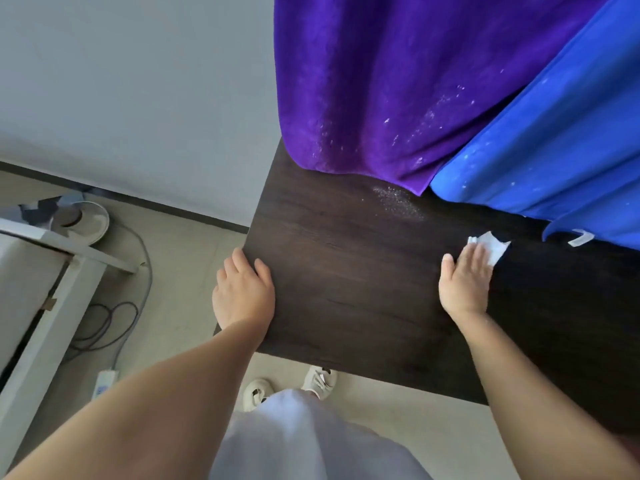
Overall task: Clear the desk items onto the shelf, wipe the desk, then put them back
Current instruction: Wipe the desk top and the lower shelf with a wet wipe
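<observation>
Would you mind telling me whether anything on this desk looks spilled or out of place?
Yes: a patch of fine white specks lies on the dark desk by the hem of the purple cloth, which is flecked white too, as is the blue cloth. The right hand presses a white wipe nearby, short of the patch.

My one view sits on the head, looking steeply down and forward, close over the desk [346,289] and floor [180,271].
</observation>
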